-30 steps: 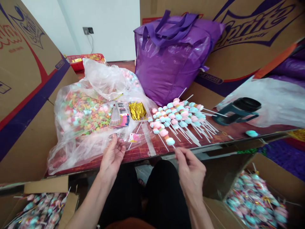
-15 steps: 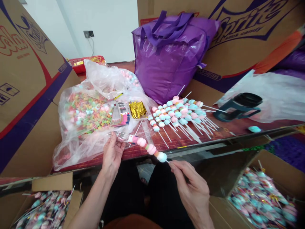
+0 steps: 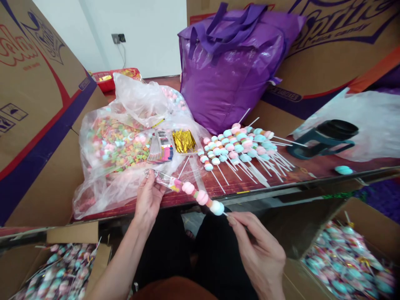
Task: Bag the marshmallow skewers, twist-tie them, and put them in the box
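A skewer (image 3: 202, 197) of pink, orange and blue-white sweets is held slantwise over the near edge of the table (image 3: 323, 167), its bare stick being pinched between the thumb and fingertips of the right hand (image 3: 259, 246), with the other fingers curled in. A clear wrapper (image 3: 165, 178) with a pink printed end is gripped at its far end by the left hand (image 3: 148, 204), thumb pressed against fingers, the remaining fingers loosely bent. The skewer's pink tip is brought up to the printed end; whether it is inside cannot be told. Beyond the left hand, small sweets (image 3: 118, 143) are spread on a plastic bag (image 3: 134, 92), with a wrapper stack (image 3: 161, 152) set just beside gold ties (image 3: 183, 141). Farther right, more skewers are laid in a pile (image 3: 239, 146), in front of a purple bag (image 3: 228, 79). A mug (image 3: 321, 141) is stood near the pile. Skewers are also held in a left box (image 3: 73, 233) and a right box (image 3: 365, 216), both below table level.
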Available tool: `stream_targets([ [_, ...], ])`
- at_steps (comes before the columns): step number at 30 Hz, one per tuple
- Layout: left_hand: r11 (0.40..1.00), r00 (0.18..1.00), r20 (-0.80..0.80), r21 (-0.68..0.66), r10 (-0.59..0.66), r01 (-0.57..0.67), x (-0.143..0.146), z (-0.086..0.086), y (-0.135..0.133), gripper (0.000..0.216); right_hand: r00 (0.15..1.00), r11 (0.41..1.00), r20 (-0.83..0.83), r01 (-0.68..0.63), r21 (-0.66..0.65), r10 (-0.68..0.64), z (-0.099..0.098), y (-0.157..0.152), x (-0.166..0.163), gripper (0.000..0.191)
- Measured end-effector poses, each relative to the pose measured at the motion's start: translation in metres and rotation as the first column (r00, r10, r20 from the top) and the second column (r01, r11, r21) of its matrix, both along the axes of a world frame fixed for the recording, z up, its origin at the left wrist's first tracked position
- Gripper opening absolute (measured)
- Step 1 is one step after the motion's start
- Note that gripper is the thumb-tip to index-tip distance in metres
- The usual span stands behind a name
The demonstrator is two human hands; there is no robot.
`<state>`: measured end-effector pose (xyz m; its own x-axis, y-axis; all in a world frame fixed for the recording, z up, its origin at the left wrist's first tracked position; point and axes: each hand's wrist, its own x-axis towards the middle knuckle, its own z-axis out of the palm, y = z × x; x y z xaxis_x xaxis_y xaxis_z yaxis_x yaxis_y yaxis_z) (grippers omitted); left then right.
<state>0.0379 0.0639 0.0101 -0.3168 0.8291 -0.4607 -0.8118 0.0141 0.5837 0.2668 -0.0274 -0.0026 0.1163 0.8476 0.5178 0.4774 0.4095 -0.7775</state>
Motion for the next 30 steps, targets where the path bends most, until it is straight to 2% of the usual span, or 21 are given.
stream_targets([
  [5, 0.999, 0.999, -0.036, -0.028, -0.023, 0.022, 0.002, 0.001, -0.002, 0.027, 0.992, 0.997, 0.125, -0.004, 0.079, -0.006, 0.003, 0.001, -0.001, 0.017],
  [8, 0.998, 0.992, -0.124, 0.046, -0.031, 0.037, 0.004, -0.001, -0.005, 0.029, 0.989, 0.997, 0.151, -0.014, 0.073, 0.002, 0.004, 0.002, -0.001, 0.016],
  [12, 0.982, 0.977, -0.205, 0.158, -0.065, 0.099, 0.008, -0.001, -0.006, 0.028, 0.998, 0.996, 0.002, -0.059, -0.068, 0.059, 0.000, 0.002, -0.005, 0.012],
  [18, 0.983, 0.949, -0.315, 0.168, -0.013, 0.070, 0.021, -0.001, -0.011, 0.032, 0.993, 0.985, -0.119, -0.037, -0.170, 0.017, -0.008, 0.001, -0.021, 0.009],
  [21, 0.984, 0.956, -0.289, 0.145, -0.061, 0.107, 0.024, -0.004, -0.013, 0.035, 0.989, 0.972, -0.149, -0.050, -0.228, 0.016, -0.010, 0.001, -0.028, 0.009],
  [25, 0.974, 0.957, -0.248, 0.132, -0.149, 0.186, 0.023, -0.006, -0.015, 0.036, 0.990, 0.967, -0.139, -0.004, -0.257, -0.033, -0.013, 0.002, -0.034, 0.011],
  [30, 0.949, 0.929, -0.253, 0.090, -0.270, 0.301, 0.026, -0.002, -0.021, 0.037, 0.998, 0.984, -0.067, -0.026, -0.179, 0.014, -0.015, 0.008, -0.042, 0.015],
])
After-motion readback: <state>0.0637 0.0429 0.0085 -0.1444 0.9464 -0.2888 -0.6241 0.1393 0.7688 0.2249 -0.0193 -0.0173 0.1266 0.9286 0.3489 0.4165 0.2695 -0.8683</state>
